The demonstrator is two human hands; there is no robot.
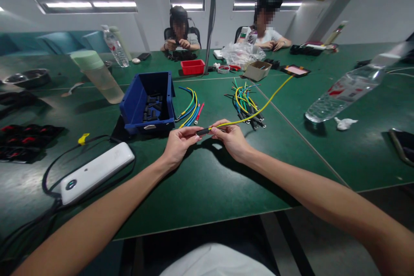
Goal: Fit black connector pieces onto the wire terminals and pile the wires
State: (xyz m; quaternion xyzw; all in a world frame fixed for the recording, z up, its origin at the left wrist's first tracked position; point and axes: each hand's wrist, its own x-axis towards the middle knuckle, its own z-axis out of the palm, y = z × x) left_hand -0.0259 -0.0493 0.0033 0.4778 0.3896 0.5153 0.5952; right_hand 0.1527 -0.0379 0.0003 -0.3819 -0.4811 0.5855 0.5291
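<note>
Yellow wire (258,111) with a green stripe, long and thin, running in a shallow curve from far right down to the near middle, lifted above the green tabletop (207,185). Near end pinched in right hand (232,138). Short black sleeve (203,131) on that end, roughly level, gripped by fingertips of left hand (178,143). Both hands closed, close together, just in front of blue bin (147,102).
</note>
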